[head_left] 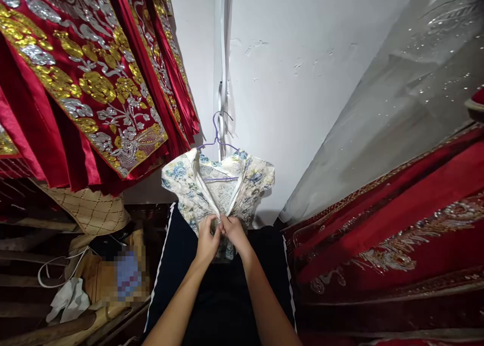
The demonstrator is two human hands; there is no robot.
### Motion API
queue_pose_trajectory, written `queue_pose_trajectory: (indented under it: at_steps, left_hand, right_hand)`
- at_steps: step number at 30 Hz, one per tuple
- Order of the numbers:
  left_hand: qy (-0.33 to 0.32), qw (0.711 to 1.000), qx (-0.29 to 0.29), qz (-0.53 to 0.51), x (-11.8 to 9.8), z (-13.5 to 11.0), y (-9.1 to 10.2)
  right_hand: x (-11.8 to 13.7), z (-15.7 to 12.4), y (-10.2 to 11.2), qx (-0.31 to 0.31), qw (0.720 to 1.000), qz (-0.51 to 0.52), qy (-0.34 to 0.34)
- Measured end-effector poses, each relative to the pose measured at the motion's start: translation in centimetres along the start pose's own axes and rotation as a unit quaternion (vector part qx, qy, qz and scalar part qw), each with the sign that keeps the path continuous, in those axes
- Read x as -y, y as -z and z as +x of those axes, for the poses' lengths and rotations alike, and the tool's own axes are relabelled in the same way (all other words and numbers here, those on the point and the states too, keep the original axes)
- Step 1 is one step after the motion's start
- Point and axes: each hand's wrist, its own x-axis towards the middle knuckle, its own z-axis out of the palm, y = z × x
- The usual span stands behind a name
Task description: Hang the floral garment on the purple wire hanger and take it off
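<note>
A small cream garment with blue flower print hangs on a purple wire hanger against the white wall. My left hand and my right hand meet at the middle of its front, just below the open neckline. Both hands pinch the two front edges of the cloth together, fingers closed. My forearms reach up from the bottom of the view, over my dark trousers with white side stripes.
Red garments with gold and silver embroidery hang at the upper left. More red embroidered cloth and a grey sequinned fabric fill the right side. A cluttered pile with a beige quilted item and white cable lies lower left.
</note>
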Motion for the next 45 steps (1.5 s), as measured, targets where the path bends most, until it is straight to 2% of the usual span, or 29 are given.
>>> queue_pose_trajectory:
  at_steps: [2, 7, 12, 15, 19, 20, 21, 23, 26, 29, 31, 32, 35, 37, 39, 42, 45]
  left_hand:
    - [0.025, 0.999, 0.034, -0.024, 0.0, 0.2, -0.5]
    - [0.034, 0.998, 0.033, -0.036, -0.8, 0.9, -0.6]
    - [0.039, 0.999, 0.000, -0.033, -1.3, 0.6, 0.4]
    - [0.027, 0.999, -0.014, -0.024, -1.2, 0.2, 1.2]
    - [0.027, 0.999, -0.016, -0.023, -0.8, -0.1, 1.9]
    - [0.028, 0.999, -0.013, -0.025, -0.8, -0.1, 2.0]
    - [0.028, 0.999, -0.008, -0.025, -0.8, -0.2, 1.9]
    - [0.029, 0.999, 0.008, -0.023, -0.9, -0.2, 1.6]
    - [0.019, 0.998, 0.052, -0.027, -1.3, -0.3, 0.3]
    - [-0.013, 0.995, 0.092, -0.041, -1.7, -0.3, -1.1]
    - [-0.023, 0.993, 0.105, -0.045, -1.8, -0.3, -1.8]
    - [-0.022, 0.993, 0.107, -0.045, -1.8, -0.2, -1.9]
    - [-0.013, 0.994, 0.104, -0.042, -2.1, 0.9, -1.4]
    - [-0.015, 0.995, 0.086, -0.052, -3.4, 2.8, -0.1]
    - [-0.037, 0.995, 0.044, -0.083, -5.7, 5.7, 1.8]
    - [-0.136, 0.986, -0.021, -0.094, -10.3, 10.6, 4.7]
    - [-0.216, 0.976, 0.002, -0.004, -14.5, 13.9, 6.7]
  right_hand:
    - [0.2, -0.1, 0.2, 0.005, 1.000, 0.011, 0.000]
    - [0.4, -0.4, 0.3, 0.012, 0.999, 0.036, 0.015]
    - [-0.1, -0.6, -0.1, -0.001, 0.996, -0.039, 0.079]
    - [0.4, -0.6, 0.1, 0.035, 0.993, -0.062, 0.092]
    - [1.7, -0.8, 1.0, 0.178, 0.982, -0.020, 0.062]
    - [2.1, -0.9, 1.2, 0.197, 0.979, 0.003, 0.045]
    - [2.4, -1.0, 1.4, 0.197, 0.980, 0.031, 0.026]
    - [3.3, -0.9, 1.6, 0.155, 0.984, 0.087, -0.004]
    - [6.4, 0.4, 2.3, 0.072, 0.989, 0.126, -0.002]
    - [12.0, 2.8, 3.4, 0.025, 0.990, 0.133, 0.050]
    - [15.9, 4.1, 4.0, 0.004, 0.982, 0.135, 0.128]
    - [17.4, 4.4, 4.2, -0.002, 0.980, 0.138, 0.144]
    - [19.5, 4.0, 4.1, 0.017, 0.976, 0.131, 0.175]
    - [19.0, 3.0, 3.7, 0.043, 0.975, 0.109, 0.186]
    - [18.1, 2.1, 3.3, 0.048, 0.977, 0.086, 0.192]
    - [17.8, 1.3, 3.0, 0.035, 0.976, 0.066, 0.205]
    - [18.4, 1.4, 3.3, 0.033, 0.971, 0.055, 0.232]
